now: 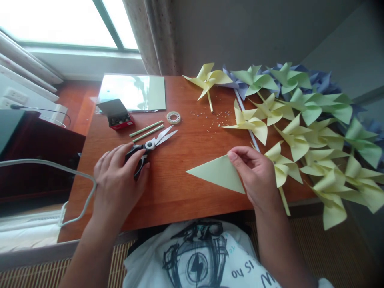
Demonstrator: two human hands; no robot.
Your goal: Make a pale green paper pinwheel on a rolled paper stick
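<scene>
My right hand (255, 174) pinches a pale yellow folded paper triangle (217, 173) by its right corner; the triangle lies flat on the wooden table (180, 192). My left hand (115, 180) rests on the black handles of a pair of scissors (151, 146), fingers curled over them; the blades point up and right, slightly apart. Two green paper sticks (147, 131) lie just beyond the scissors.
A heap of yellow, green and blue paper pinwheels (303, 124) covers the table's right side. A tape roll (173, 117), a red box of small parts (118, 116), a stack of paper sheets (133, 93) and scattered bits (214, 116) lie at the back. A white cable (60, 170) runs at left.
</scene>
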